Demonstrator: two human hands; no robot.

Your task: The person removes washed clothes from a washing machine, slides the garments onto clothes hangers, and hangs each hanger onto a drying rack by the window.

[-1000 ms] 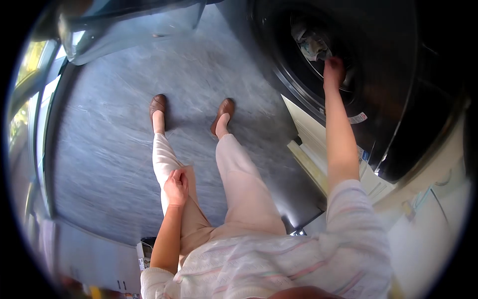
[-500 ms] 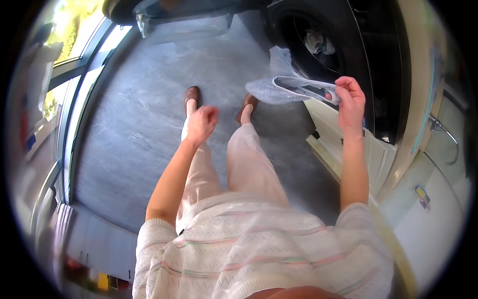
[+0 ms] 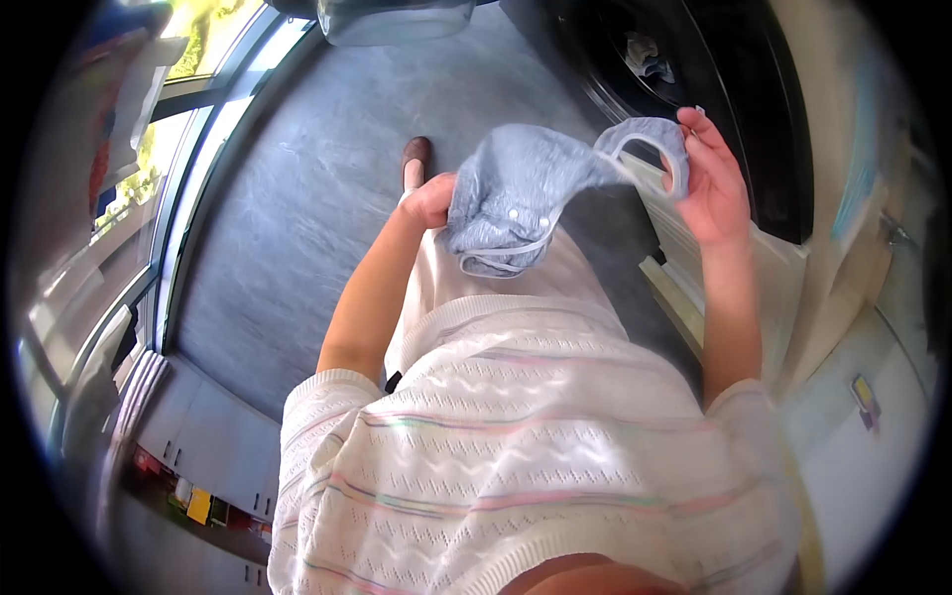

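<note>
A small grey-blue cloth garment (image 3: 516, 174) with white edging and two white snaps is stretched between my hands above my lap. My left hand (image 3: 432, 200) is closed on its left edge, the fingertips partly hidden by the cloth. At the other end the garment narrows to a curved loop, where my right hand (image 3: 716, 183) grips the edging with thumb and fingers. The lower part hangs bunched over my light trousers. To the upper right is the round opening of a black front-loading washer (image 3: 684, 59), with crumpled laundry (image 3: 649, 58) inside.
A clear plastic tub (image 3: 395, 22) is at the top edge, above the grey floor (image 3: 288, 198). Windows line the left side. White cabinets (image 3: 213, 426) are at lower left, and a pale open drawer or door (image 3: 734, 263) lies under my right forearm.
My left hand has come up and right and taken hold of the garment, which was hanging from my right hand alone. The cloth is now spread between both hands, closer to my body.
</note>
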